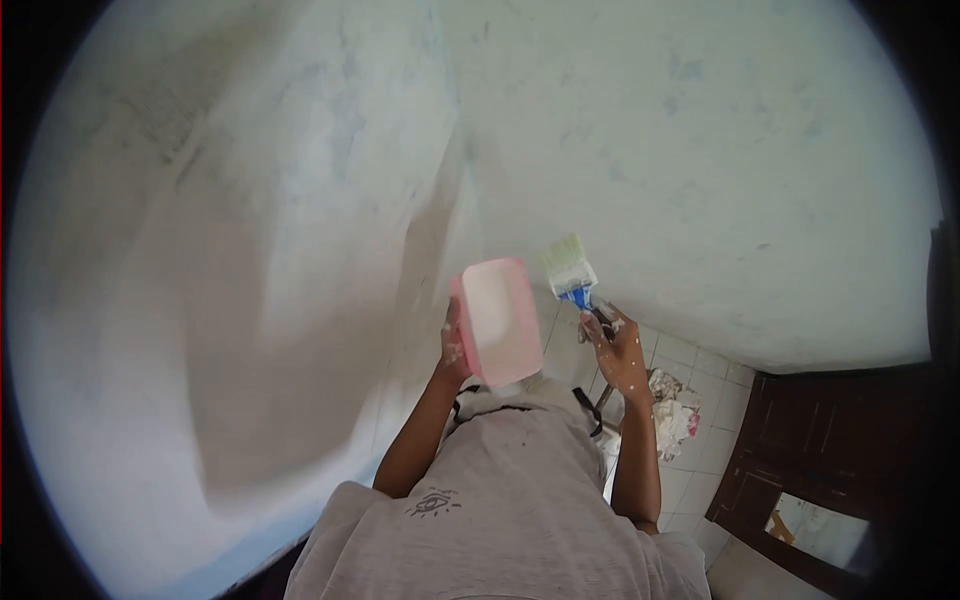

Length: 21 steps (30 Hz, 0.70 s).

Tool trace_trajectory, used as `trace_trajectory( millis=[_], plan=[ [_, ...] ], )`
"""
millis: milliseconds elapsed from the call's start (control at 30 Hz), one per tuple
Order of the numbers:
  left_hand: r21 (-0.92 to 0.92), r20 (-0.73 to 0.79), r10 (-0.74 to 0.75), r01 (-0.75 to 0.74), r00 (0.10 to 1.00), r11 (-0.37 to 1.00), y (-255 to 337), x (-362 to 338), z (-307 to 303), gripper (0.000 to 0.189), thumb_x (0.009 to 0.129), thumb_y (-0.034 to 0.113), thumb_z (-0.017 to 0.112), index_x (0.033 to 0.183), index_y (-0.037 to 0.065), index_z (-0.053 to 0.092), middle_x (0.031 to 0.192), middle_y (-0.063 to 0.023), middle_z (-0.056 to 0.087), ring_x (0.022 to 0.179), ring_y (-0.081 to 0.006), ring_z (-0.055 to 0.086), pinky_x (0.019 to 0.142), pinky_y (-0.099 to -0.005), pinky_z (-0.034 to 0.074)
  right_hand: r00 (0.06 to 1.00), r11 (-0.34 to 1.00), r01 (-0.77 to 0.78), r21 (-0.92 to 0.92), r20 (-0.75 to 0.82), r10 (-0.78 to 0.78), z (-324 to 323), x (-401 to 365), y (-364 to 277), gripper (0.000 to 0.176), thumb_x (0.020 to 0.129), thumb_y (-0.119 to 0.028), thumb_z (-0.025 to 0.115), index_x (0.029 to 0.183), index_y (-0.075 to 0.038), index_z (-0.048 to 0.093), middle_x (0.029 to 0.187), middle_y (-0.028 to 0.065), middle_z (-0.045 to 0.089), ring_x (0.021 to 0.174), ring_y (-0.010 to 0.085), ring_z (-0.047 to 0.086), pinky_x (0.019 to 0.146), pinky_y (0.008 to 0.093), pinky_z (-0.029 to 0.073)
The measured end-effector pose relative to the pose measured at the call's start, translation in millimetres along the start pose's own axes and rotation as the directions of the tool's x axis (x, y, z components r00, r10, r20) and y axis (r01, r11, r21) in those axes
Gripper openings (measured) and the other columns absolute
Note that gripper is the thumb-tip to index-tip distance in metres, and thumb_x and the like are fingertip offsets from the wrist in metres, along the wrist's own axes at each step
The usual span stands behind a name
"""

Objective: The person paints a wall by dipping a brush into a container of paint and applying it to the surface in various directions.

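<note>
1. Two pale, patchy walls [720,180] fill the far and left sides and meet at a corner beyond the hands; a brush or tub knocked against either could leave a smear.
2. Below, at near right, lies a tiled floor [710,388], with dark wooden panelling [800,425] at the far right. Drips could land on the tiles if the bristles are overloaded.
3. A crumpled heap [675,415], perhaps cloth or paper as far as the blur allows, lies on the floor right of the right forearm; a foot could catch it.
4. The pink tub [528,318] is centre-left, in front of the torso, its opening turned toward the view. Too much tilt or a slipping left hold could spill the white contents [490,300].
5. The brush [572,270] is right of the tub, bristles up and angled left; wet paint could run down onto the fingers.
6. The right hand [622,360] is raised, forearm upright, fingers closed around the handle.
7. The left hand [454,350] clasps the tub's left side, elbow bent; its fingertips are hidden.
</note>
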<state>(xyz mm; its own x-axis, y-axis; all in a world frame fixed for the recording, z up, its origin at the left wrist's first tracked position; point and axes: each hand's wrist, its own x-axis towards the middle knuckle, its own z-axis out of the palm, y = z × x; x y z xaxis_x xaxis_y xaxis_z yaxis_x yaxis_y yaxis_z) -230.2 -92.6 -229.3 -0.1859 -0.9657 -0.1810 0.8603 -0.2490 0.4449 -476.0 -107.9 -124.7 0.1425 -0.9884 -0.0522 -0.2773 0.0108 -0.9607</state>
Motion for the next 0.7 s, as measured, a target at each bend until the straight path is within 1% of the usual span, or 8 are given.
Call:
trace_trajectory(
  millis=[67,133,167,267,333,400,500,700],
  plan=[
    [-0.023,-0.014,-0.083,0.083,0.996,0.996,9,-1,17,0.07,0.094,0.059,0.041,0.144,0.01,0.034,0.139,-0.0114,0.047,0.124,-0.0278,0.049,0.103,-0.046,0.043,0.989,0.987,-0.139,-0.077,0.042,0.143,0,-15,-20,0.029,0.093,-0.025,0.059,0.097,0.003,0.064,0.066,0.0074,0.059,0.061,0.0155,0.051,0.063,0.0326,0.042],
    [0.086,-0.069,-0.045,0.051,0.997,0.995,13,-3,30,0.067,0.095,0.057,0.043,0.142,0.009,0.037,0.134,-0.0104,0.05,0.119,-0.0246,0.052,0.099,-0.0422,0.046,0.99,0.876,0.095,-0.472,0.134,-0.035,0,-24,-33,0.032,0.091,-0.027,0.061,0.102,0.003,0.065,0.075,0.0141,0.066,0.071,0.026,0.06,0.075,0.0383,0.045],
    [0.091,-0.08,-0.057,0.065,0.995,0.994,14,-4,31,0.067,0.095,0.057,0.043,0.142,0.009,0.037,0.134,-0.0104,0.05,0.119,-0.0246,0.052,0.099,-0.0422,0.046,0.965,0.881,-0.033,-0.472,0.215,0.151,0,-24,-33,0.039,0.088,-0.027,0.064,0.111,0.004,0.062,0.087,0.0203,0.068,0.087,0.0373,0.061,0.088,0.0429,0.044],
    [0.065,-0.07,-0.123,0.127,0.99,0.99,15,-5,31,0.065,0.096,0.055,0.042,0.141,0.009,0.038,0.132,-0.0098,0.052,0.115,-0.0227,0.054,0.098,-0.0397,0.046,0.971,0.865,0.131,-0.484,0.238,-0.014,11,-21,-39,0.045,0.086,-0.027,0.067,0.116,0.006,0.06,0.075,0.0186,0.066,0.082,0.0326,0.061,0.089,0.0384,0.045],
    [0.012,-0.043,-0.198,0.198,0.979,0.98,20,-5,39,0.064,0.096,0.055,0.042,0.14,0.009,0.04,0.131,-0.0088,0.053,0.114,-0.0222,0.055,0.097,-0.0387,0.047,0.962,0.89,0.067,-0.451,0.265,0.062,23,-11,-64,0.042,0.086,-0.024,0.066,0.115,0.004,0.06,0.082,0.0188,0.067,0.086,0.0333,0.061,0.089,0.0387,0.046],
    [0.029,-0.055,-0.207,0.208,0.977,0.978,27,-5,47,0.063,0.096,0.055,0.042,0.14,0.009,0.041,0.13,-0.0088,0.053,0.113,-0.0219,0.055,0.096,-0.0384,0.048,0.948,0.876,0.296,-0.38,0.226,-0.223,41,-6,-61,0.038,0.086,-0.023,0.065,0.114,0.003,0.061,0.09,0.0199,0.066,0.087,0.0347,0.062,0.089,0.0404,0.046],
    [0.019,-0.08,-0.187,0.189,0.979,0.982,26,-11,59,0.062,0.096,0.054,0.042,0.139,0.009,0.042,0.129,-0.0088,0.054,0.112,-0.0218,0.056,0.095,-0.0385,0.049,0.874,0.824,0.328,-0.461,0.479,-0.08,30,-12,-63,0.036,0.085,-0.021,0.064,0.113,0.001,0.061,0.098,0.0203,0.066,0.091,0.0351,0.062,0.089,0.0425,0.047],
    [0.038,-0.121,-0.207,0.213,0.971,0.976,28,-13,76,0.059,0.098,0.053,0.038,0.139,0.011,0.042,0.13,-0.0086,0.054,0.111,-0.0226,0.057,0.093,-0.0395,0.051,0.9,0.791,0.348,-0.503,0.416,-0.131,17,22,-77,0.03,0.083,-0.018,0.063,0.108,-0.003,0.064,0.093,0.0165,0.066,0.093,0.0336,0.062,0.083,0.0441,0.049]
  ],
)
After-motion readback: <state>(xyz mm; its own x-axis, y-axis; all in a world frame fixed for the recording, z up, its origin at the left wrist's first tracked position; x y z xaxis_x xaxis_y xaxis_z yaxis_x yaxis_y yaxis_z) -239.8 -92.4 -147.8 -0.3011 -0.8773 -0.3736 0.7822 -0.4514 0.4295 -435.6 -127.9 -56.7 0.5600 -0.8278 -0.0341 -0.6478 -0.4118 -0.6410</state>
